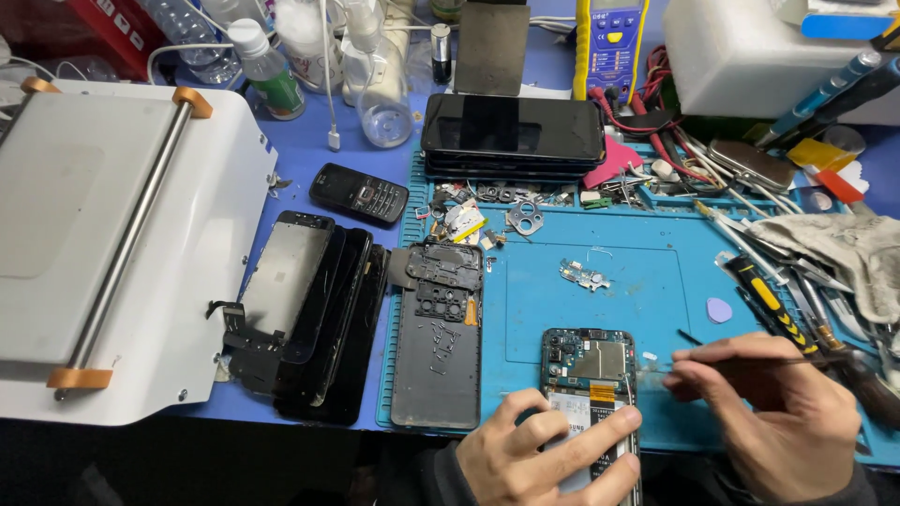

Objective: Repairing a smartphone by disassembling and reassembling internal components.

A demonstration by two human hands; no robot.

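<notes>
An opened smartphone [588, 361] with its circuit board and battery exposed lies at the near edge of the blue work mat [656, 272]. My left hand [539, 454] rests on its lower half, fingers spread over the battery, holding it down. My right hand [773, 412] sits just right of the phone and grips a thin dark tool [722, 361], whose tip points left toward the phone's upper right edge. A dark phone back cover [438, 337] lies face up left of the phone.
A fan of loose screens [309, 309] and a white machine [112, 234] fill the left. A stack of phones [513, 136], a keypad phone [359, 193], bottles, a multimeter [610, 42], screwdrivers [778, 309], a grey cloth [844, 248] and a lilac pick [719, 310] surround the mat.
</notes>
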